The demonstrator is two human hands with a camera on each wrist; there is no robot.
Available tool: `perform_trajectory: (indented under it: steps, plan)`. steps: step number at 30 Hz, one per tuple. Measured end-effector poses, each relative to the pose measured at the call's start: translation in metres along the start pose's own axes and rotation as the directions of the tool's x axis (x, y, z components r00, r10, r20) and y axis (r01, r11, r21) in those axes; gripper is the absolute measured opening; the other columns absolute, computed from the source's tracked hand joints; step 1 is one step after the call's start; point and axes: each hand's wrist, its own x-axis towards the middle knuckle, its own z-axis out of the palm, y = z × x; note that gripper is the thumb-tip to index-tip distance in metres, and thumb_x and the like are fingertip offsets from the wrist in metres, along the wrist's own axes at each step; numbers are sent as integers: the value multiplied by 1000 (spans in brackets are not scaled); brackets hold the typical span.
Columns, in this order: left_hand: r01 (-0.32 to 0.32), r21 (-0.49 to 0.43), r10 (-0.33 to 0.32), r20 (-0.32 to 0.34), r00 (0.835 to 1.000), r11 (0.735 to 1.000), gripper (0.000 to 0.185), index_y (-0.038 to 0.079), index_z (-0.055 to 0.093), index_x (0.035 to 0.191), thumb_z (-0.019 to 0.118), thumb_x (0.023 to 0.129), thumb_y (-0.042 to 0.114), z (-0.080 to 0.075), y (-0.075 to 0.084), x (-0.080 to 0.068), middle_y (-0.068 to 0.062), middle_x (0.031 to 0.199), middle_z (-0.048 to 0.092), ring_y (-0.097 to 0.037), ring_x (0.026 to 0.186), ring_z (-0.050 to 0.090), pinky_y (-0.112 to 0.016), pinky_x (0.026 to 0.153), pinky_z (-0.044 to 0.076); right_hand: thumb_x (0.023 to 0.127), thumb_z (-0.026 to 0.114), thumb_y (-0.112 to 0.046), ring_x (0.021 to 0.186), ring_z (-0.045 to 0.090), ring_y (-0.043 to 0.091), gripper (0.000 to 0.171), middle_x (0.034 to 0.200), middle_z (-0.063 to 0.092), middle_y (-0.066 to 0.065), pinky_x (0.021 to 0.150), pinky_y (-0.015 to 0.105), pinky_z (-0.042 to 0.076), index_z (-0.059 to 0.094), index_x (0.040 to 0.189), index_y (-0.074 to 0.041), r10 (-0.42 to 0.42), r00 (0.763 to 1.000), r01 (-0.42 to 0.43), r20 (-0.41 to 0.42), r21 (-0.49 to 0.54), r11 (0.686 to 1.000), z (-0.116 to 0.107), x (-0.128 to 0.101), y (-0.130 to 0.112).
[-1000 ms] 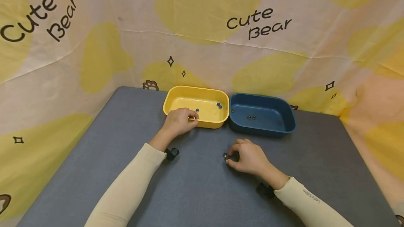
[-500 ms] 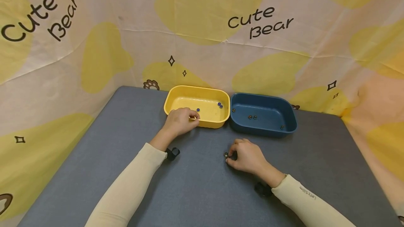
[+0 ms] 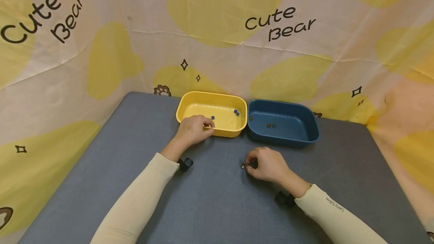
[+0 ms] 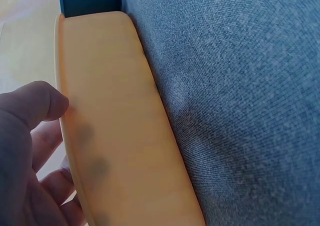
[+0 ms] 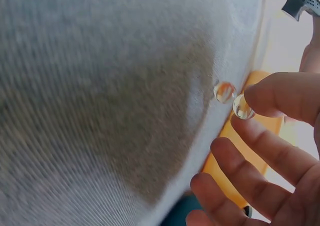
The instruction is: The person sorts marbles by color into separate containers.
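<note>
My left hand [image 3: 204, 125] grips the near rim of the yellow bin [image 3: 234, 134], with its fingers curled over the edge; the left wrist view shows the thumb [image 4: 37, 102] against the bin's wall [image 4: 115, 126]. Three small blue marbles [image 3: 212, 117] lie inside. My right hand [image 3: 249, 165] rests on the grey table in front of the blue bin [image 3: 305, 138]. Its fingertips [image 5: 280, 93] pinch a clear marble [image 5: 242, 107]. A second clear marble [image 5: 224, 91] lies loose just left of it [image 3: 242, 165].
Three dark marbles [image 3: 271, 125] sit in the blue bin, which stands against the yellow one at the table's far edge. A bear-print cloth [image 3: 217, 29] hangs behind and at both sides. The grey table [image 3: 129, 150] stretches wide to the left and right.
My right hand has drawn slightly right and up, its fingertips closing on one marble while the other stays put. The left hand has not moved.
</note>
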Motion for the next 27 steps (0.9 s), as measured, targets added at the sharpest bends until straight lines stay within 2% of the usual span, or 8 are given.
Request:
perform_trajectory:
  steps: [4, 11, 22, 27]
  plan:
    - [1, 5, -1, 0, 1000, 1000, 10, 34, 63, 77, 53, 76, 34, 0, 0, 0, 13, 75, 58, -5, 65, 50, -24, 56, 38, 64, 66, -33, 60, 44, 1, 6, 68, 54, -16, 51, 21, 37, 61, 68, -32, -28, 1000, 28, -7, 2, 1000, -6, 2, 2]
    - [-1, 3, 1, -3, 1000, 1000, 9, 33, 62, 77, 53, 76, 34, 0, 0, 0, 13, 74, 57, -5, 65, 50, -25, 56, 37, 66, 65, -33, 63, 44, 5, 6, 72, 56, -13, 57, 26, 34, 61, 70, -34, -86, 993, 85, -76, -18, 996, -20, 6, 7]
    - [20, 0, -20, -1, 1000, 1000, 10, 34, 62, 77, 52, 76, 34, 0, -1, -1, 13, 76, 58, -5, 65, 50, -25, 58, 38, 69, 64, -34, 70, 48, 10, 6, 80, 57, -10, 61, 30, 37, 61, 75, -32, -123, 988, 123, -97, -9, 992, -44, 18, 16]
    - [19, 5, -19, 2, 1000, 1000, 11, 34, 62, 79, 51, 77, 34, 1, 0, -1, 13, 76, 57, -5, 66, 50, -26, 59, 37, 70, 65, -33, 75, 50, 12, 7, 81, 55, -12, 61, 28, 39, 61, 75, -31, -96, 987, 98, -132, 9, 995, -53, 25, 27]
